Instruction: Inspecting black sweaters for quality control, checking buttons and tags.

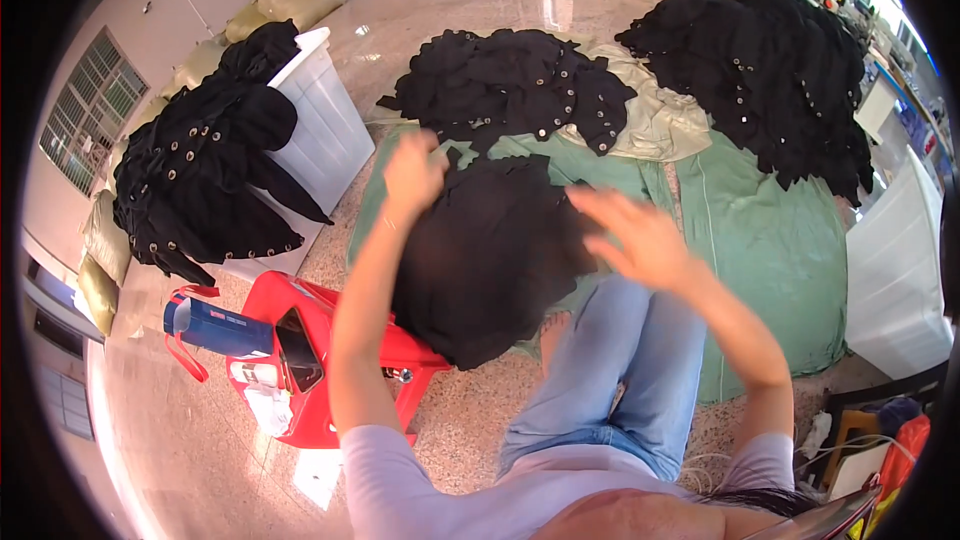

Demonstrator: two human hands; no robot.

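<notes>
A black garment is draped in front of me beside my left knee, its lower end hanging next to the red stool. Above its far left corner is my left hand, smeared by motion; its fingers look curled, but whether they grip the cloth I cannot make out. Over the garment's right edge my right hand is stretched out, fingers long and thumb apart, holding nothing that shows. Just beyond, a pile of black garments with shiny round buttons or eyelets lies on pale and green cloth.
At my left stands a red plastic stool with a blue bottle on it. Black garments hang over a white bin. Another black heap lies far right. Green cloth covers the floor beside a white bin.
</notes>
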